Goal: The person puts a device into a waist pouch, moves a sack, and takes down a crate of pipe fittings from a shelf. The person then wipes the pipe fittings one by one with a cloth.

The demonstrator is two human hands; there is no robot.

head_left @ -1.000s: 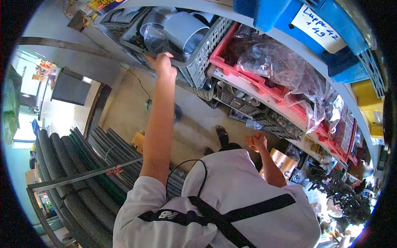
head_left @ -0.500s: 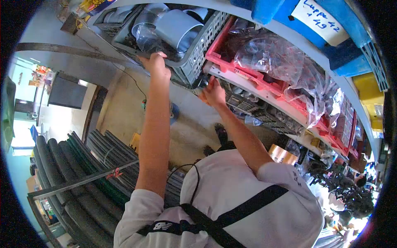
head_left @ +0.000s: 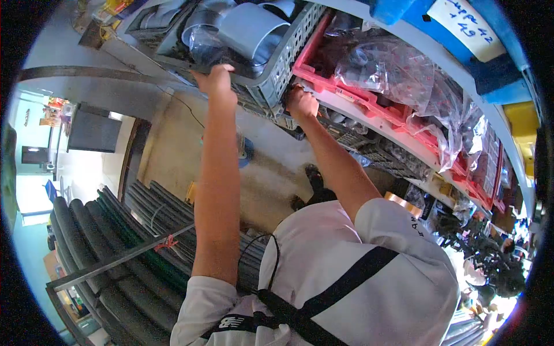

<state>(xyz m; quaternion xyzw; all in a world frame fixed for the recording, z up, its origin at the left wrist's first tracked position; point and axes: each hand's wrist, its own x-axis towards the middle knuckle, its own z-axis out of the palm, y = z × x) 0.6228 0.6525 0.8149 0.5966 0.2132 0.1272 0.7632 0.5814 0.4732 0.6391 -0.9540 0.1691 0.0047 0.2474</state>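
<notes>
- Right hand (head_left: 301,104) has come up to a corner of the grey crate (head_left: 262,93).
- Left hand (head_left: 219,85): fingers clamped on crate's near rim.
- Crate: grey pipe fittings (head_left: 248,32) inside, red bin (head_left: 346,95) beside.
- Right fingers: bent, shadowed; cannot tell grip.

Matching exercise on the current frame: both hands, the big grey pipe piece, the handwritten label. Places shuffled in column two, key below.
Column one
1. left hand
2. right hand
3. big grey pipe piece
4. handwritten label

Column two
A. inside the grey crate
B. on a blue bin
C. at the crate's front rim
D. by the crate's lower corner, next to the red crate

Pairs: 1-C, 2-D, 3-A, 4-B
</notes>
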